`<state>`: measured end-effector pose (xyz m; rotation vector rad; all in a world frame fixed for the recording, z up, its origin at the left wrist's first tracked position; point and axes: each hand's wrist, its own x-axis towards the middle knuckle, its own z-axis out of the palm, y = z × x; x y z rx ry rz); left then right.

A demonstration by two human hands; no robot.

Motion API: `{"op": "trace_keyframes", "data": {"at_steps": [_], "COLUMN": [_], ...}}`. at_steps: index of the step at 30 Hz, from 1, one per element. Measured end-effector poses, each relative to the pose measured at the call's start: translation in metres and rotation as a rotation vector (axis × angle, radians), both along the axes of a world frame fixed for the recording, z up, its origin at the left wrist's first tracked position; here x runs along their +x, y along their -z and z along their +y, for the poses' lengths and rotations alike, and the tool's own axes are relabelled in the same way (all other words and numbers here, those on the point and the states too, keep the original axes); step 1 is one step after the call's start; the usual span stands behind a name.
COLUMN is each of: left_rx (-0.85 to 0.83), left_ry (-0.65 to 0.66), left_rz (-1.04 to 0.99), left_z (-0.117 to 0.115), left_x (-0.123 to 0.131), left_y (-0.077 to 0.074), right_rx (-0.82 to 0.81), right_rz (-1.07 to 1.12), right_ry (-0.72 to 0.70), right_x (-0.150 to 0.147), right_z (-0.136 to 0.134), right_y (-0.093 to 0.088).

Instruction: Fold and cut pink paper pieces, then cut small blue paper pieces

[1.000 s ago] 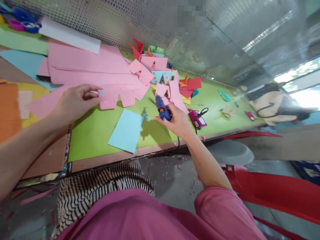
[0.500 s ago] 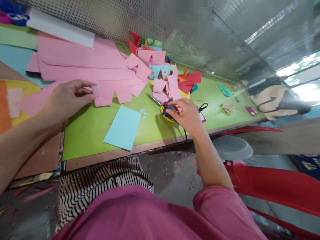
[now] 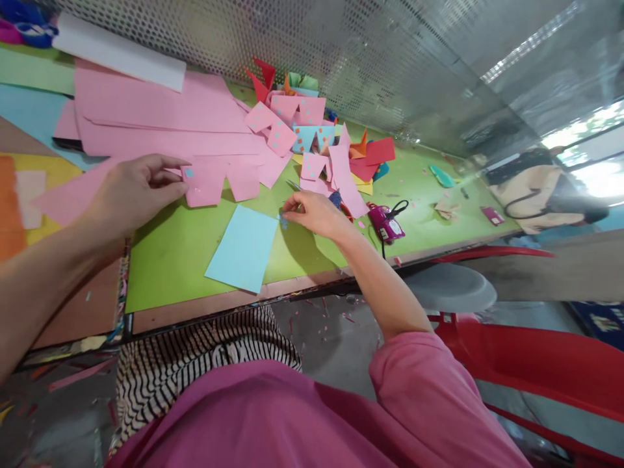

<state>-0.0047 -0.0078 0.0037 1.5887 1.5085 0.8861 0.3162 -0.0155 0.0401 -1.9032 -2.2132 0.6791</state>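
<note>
My left hand (image 3: 141, 192) pinches the left end of a pink paper cutout (image 3: 205, 184), which has notched lower edges and one small blue square (image 3: 189, 173) near my fingertips. My right hand (image 3: 312, 211) is closed at the fingertips over a little heap of tiny blue paper bits (image 3: 284, 223); whether a bit is between the fingers is too small to tell. Just left of that heap lies a light blue paper sheet (image 3: 242, 248). Scissors (image 3: 335, 198) lie behind my right hand, mostly hidden by it.
Large pink sheets (image 3: 160, 104) and a white folded paper (image 3: 119, 52) lie at the back left. Pink and blue dotted cutouts (image 3: 297, 109) are piled against the mesh partition (image 3: 205, 32). A purple device with a black cord (image 3: 387, 223) sits near the table edge, right of my forearm.
My right hand has let go of the scissors, which now lie on the table, and has moved left to the blue bits. My left hand holds the cutout as before.
</note>
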Motion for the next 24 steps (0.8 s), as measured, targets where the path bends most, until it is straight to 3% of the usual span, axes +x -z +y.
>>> {"op": "trace_keyframes", "data": {"at_steps": [7, 12, 17, 21, 24], "left_rx": [0.0, 0.002, 0.006, 0.002, 0.016], "left_ry": [0.005, 0.014, 0.027, 0.018, 0.015], "left_rz": [-0.018, -0.046, -0.096, -0.063, -0.053], "left_z": [0.001, 0.004, 0.003, 0.002, 0.004], "left_x": [0.003, 0.004, 0.003, 0.004, 0.005], "left_y": [-0.002, 0.001, 0.002, -0.002, -0.002], "right_rx": [-0.151, -0.072, 0.122, 0.179, 0.198], "right_rz": [0.077, 0.079, 0.147, 0.063, 0.005], "right_ry": [0.02, 0.01, -0.2, -0.369, -0.433], "right_x": [0.008, 0.004, -0.047, -0.098, -0.119], "right_z": [0.015, 0.017, 0.019, 0.023, 0.025], "right_y": [0.004, -0.005, -0.018, -0.016, -0.012]}}
